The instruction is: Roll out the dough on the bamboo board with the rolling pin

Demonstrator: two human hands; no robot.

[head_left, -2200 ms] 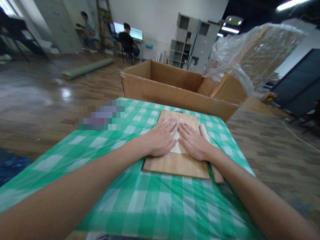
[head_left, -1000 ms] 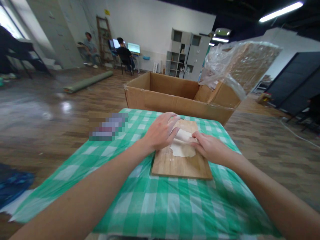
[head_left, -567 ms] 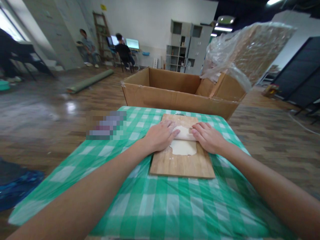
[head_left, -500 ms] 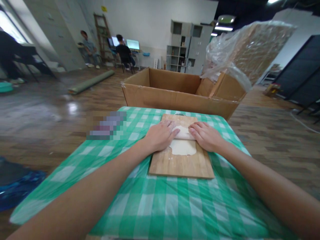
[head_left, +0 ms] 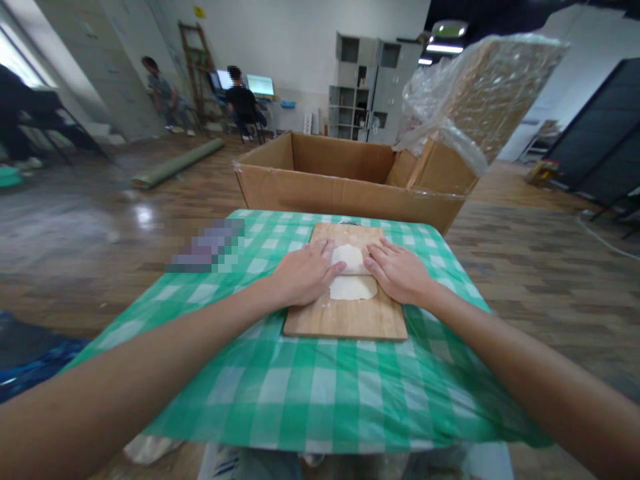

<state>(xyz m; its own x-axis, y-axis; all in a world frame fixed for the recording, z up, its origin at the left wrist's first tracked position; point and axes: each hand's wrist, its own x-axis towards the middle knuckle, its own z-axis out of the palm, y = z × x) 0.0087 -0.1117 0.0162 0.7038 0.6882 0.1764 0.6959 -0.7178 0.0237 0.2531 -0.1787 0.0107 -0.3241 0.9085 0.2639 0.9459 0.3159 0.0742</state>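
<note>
A whitish rolling pin (head_left: 356, 269) lies crosswise over a thin, flat sheet of pale dough (head_left: 353, 289). Dough shows on both the near and far sides of the pin. Under it is a wooden cutting board (head_left: 345, 323), with a metal handle at its far end. My left hand (head_left: 309, 272) presses on the pin's left end, fingers pointing forward and thumb inward. On the right end rests my right hand (head_left: 400, 272), its fingers angled inward over the pin. Both hands cover the pin's ends.
A green-and-white checked cloth (head_left: 300, 393) covers the table. Beyond its far edge stands a large open cardboard box (head_left: 345, 190) with plastic wrap (head_left: 430, 100). A blurred-out item (head_left: 207, 247) lies at the table's left edge. People sit in the background near computer screens (head_left: 260, 85).
The pin has rolled slightly toward me with both hands on it, so less dough shows on its near side and more beyond it. My view has shifted a little.
</note>
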